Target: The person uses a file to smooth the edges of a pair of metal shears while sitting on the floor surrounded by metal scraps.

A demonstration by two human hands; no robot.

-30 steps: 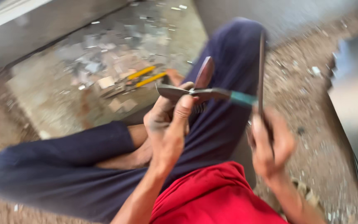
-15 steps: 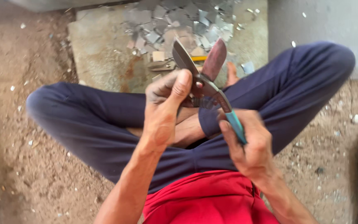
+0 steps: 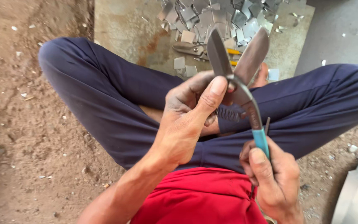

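The crossed legs point(image 3: 117, 99) wall in the lap on both sides, so the hands have room only above them, where the open tin snips point(image 3: 237, 70) stand with blades spread. Beyond the knees, the slab point(image 3: 125, 29) is crowded with cut metal pieces point(image 3: 212, 16) and a second pair of snips point(image 3: 195, 49); bare dirt floor point(image 3: 21, 124) lies open to the left.

Grey-bladed snips point(image 3: 238, 66) with a teal handle, navy trousers point(image 3: 117, 95), red shirt point(image 3: 204, 197), silvery metal scraps point(image 3: 212, 16).
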